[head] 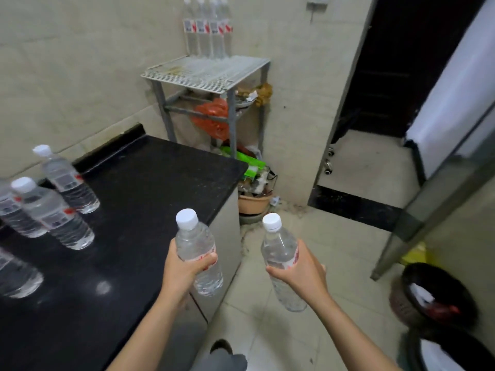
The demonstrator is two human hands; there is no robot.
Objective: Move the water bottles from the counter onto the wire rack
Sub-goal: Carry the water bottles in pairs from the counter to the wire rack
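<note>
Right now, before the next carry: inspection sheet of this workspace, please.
Surface: black counter, glossy.
Job's things: four rack bottles stand upright at the back of the wire rack; four counter bottles visible at left; two more in hand.
Clutter: orange bag and green packaging under the rack; basin on the floor.
Grippers: left hand grips left bottle; right hand grips right bottle.
Cables: a short cord seems to hang from a wall fitting.
Surroundings: tiled walls, dark doorway, bin at lower right.
</note>
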